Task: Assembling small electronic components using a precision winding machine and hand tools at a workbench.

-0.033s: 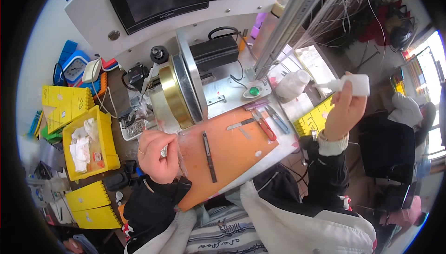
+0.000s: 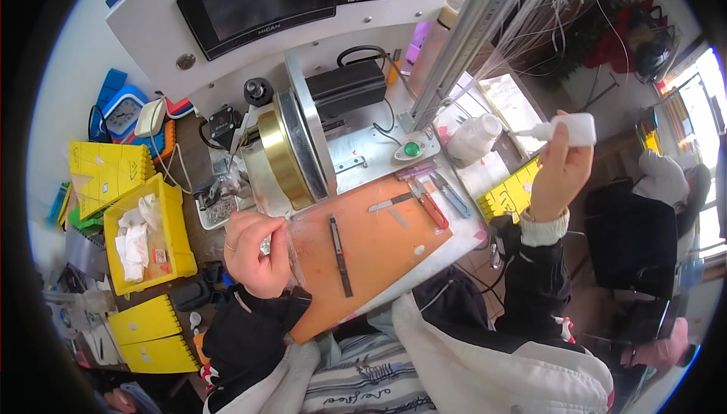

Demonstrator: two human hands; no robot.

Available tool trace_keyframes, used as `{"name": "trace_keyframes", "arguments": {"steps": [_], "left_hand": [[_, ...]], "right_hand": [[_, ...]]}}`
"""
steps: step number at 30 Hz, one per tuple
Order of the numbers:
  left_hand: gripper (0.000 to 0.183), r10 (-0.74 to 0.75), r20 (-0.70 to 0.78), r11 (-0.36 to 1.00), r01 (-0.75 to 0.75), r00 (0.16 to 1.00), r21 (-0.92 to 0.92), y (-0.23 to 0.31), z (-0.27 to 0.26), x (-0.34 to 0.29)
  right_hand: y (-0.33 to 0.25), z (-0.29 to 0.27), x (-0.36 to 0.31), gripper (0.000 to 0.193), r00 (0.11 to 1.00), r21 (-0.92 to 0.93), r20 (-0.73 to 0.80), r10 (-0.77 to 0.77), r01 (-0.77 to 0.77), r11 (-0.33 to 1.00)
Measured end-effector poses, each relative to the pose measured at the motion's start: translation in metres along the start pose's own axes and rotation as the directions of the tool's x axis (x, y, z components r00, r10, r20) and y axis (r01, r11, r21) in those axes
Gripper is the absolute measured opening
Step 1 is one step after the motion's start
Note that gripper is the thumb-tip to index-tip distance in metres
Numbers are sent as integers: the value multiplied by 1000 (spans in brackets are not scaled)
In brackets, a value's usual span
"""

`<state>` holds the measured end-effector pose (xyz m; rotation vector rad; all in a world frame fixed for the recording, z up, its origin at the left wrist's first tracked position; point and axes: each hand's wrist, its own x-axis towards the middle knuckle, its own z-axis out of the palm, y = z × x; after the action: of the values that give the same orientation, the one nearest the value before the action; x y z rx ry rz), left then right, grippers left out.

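My right hand (image 2: 562, 175) is raised on the right, its fingers wrapped around a small white squeeze bottle (image 2: 579, 130). The bottle lies almost level, its thin nozzle pointing left toward a larger white plastic bottle (image 2: 475, 140) on the bench. At the left edge of the orange work mat (image 2: 379, 263), my left hand (image 2: 257, 256) is closed in a pinch; what it holds, if anything, is too small to make out. Between my hands, a slim dark tool (image 2: 340, 256) lies on the mat. Beyond my left hand stands a brass-coloured ring wheel (image 2: 279, 160) on a machine.
Red-handled pliers (image 2: 430, 206), blue-handled pliers (image 2: 453, 194) and a flat blade (image 2: 390, 202) lie at the mat's right. A green button (image 2: 412, 149) sits behind them. At left is a yellow bin (image 2: 185, 244) with crumpled tissue. A metal upright (image 2: 466, 43) rises behind the bottle.
My right hand has moved slightly up and left with the squeeze bottle, whose nozzle now shows more clearly. My left hand has stayed put.
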<state>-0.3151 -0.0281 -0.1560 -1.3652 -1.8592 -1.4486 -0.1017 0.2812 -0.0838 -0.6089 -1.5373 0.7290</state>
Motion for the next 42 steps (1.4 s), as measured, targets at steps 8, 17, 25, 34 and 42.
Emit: {"name": "trace_keyframes", "arguments": {"steps": [8,17,25,34,42], "left_hand": [[17,35,-30,962,-25,999,274,34,-14,24],[9,-220,-125,940,244,968,240,22,-38,67],[11,-265,17,916,246,964,318,10,-17,84],[9,-356,22,906,338,934,256,2,-1,90],[12,-366,3,898,352,931,264,3,3,91]], "right_hand": [[41,-1,11,25,933,-192,281,226,-176,966],[12,-16,-18,30,994,8,-29,101,-100,995],[-57,23,-63,20,831,-35,554,47,-33,999],[-42,151,-53,22,595,125,798,-96,-8,992],[-25,170,-65,14,549,128,830,-98,-17,992]]}}
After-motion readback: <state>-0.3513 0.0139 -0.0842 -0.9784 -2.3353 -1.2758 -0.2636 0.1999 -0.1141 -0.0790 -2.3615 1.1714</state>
